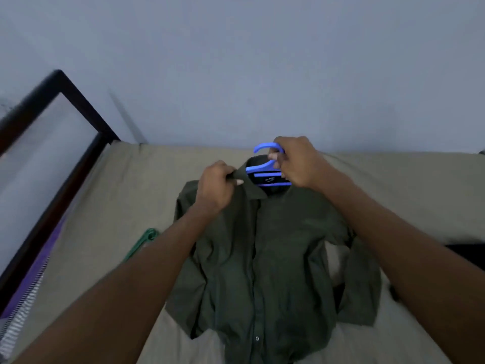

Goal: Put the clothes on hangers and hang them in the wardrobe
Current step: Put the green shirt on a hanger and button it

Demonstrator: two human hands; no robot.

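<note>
On the bed [110, 195], covered with a beige sheet, a dark green button-up shirt [262, 258] lies spread out, front side up, its collar toward the far wall [236, 61] and its hem toward the person bending over it. A blue plastic hanger [265, 166] sits inside the neck of the shirt: its bars show across the open collar, just over the label, and its hook rises above the collar, curving to the left.

Both bare arms reach forward from the bottom corners of the view. The left hand [216, 187] has its fingers curled around the left side of the collar, pinching the fabric near the collar point, with the thumb pressed on top. The right hand [296, 164] is closed around the hanger at the base of its hook, on the right side of the collar opening; one fingertip shows wrapped over the blue plastic.

The shirt's sleeves are folded loosely along its sides, the right one bunched near the person's right forearm. The placket is closed, and a single button shows near the hem.

To the left of the shirt, partly hidden behind the left forearm, a green hanger [141, 240] lies on the sheet. At the far left a dark wooden bed frame [70, 93] stands against the pale wall, and some striped and purple cloth [29, 292] lies along the bed's left edge.
</note>
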